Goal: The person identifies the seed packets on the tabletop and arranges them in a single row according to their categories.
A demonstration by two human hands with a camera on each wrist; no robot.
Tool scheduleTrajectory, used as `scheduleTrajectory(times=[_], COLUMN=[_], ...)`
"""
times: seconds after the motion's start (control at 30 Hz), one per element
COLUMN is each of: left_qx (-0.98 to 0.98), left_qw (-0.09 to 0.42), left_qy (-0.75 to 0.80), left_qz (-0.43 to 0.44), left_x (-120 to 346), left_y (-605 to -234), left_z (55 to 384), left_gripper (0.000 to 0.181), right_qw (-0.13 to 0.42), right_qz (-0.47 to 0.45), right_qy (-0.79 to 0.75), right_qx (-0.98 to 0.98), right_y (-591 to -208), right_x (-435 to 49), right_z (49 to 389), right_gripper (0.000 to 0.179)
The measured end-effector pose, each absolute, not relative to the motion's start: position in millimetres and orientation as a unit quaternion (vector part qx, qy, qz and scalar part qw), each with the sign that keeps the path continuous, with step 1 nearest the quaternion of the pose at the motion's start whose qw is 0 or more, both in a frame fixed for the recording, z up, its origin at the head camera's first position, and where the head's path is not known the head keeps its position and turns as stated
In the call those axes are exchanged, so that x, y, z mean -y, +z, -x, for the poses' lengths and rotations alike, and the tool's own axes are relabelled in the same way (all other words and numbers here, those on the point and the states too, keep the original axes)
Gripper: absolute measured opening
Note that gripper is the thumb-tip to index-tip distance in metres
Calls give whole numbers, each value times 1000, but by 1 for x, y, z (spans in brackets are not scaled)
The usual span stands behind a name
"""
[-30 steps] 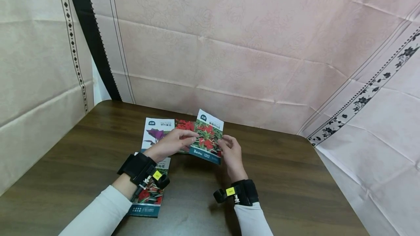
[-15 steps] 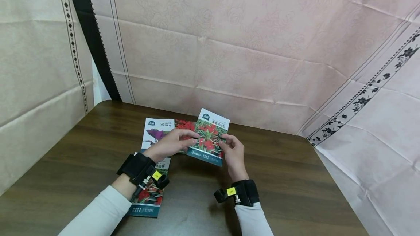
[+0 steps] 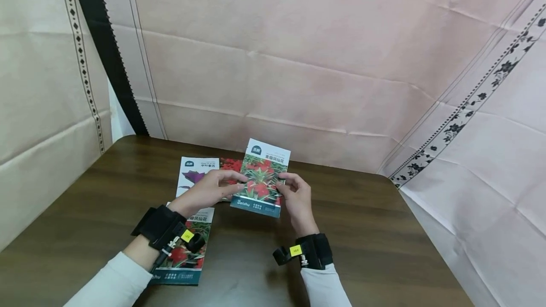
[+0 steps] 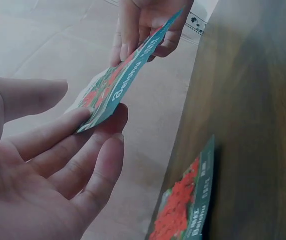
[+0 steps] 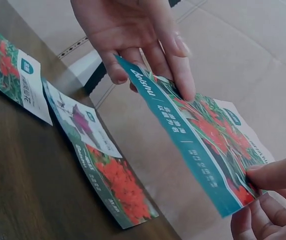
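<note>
Pale fabric [image 3: 264, 94] backs a brown table [image 3: 362, 231]. Three packets lie face up on it, perhaps to show their fronts: a lower red-flower packet [image 3: 187, 262], a purple-plant packet [image 3: 194, 176] and a red-bloom packet [image 3: 231, 164], the last two touching side by side. The held packet [image 3: 261, 178] is raised and tilted above the table, between both hands. The right hand [image 3: 298, 200] pinches its right edge, thumb in front, fingers behind; the left hand [image 3: 206, 191] grips the opposite edge between fingers, thumb clear — a two-sided hold that probably steadies the thin packet and leaves its picture mostly uncovered
</note>
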State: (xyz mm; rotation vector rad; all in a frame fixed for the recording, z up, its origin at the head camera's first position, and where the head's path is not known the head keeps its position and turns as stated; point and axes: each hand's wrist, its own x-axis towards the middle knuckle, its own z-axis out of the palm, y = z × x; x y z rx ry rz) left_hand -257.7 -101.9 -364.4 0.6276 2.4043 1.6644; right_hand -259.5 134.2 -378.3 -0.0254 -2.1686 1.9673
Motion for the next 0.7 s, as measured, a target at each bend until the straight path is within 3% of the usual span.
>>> scheduleTrajectory(times=[0.33,0.7], left_qx=[-822,-831], left_qw=[52,2], left_qy=[523,503], left_qz=[-219,-239], left_x=[112,122], left_y=[-352,-330], left_z=[241,217], left_gripper=[45,36], right_qw=[116,101], right_qz=[-19,-101], right_qy=[664,623], right_qx=[738,769], right_y=[-365,-335], right_x=[-128,-125], right_z=[247,220], right_gripper=[21,26])
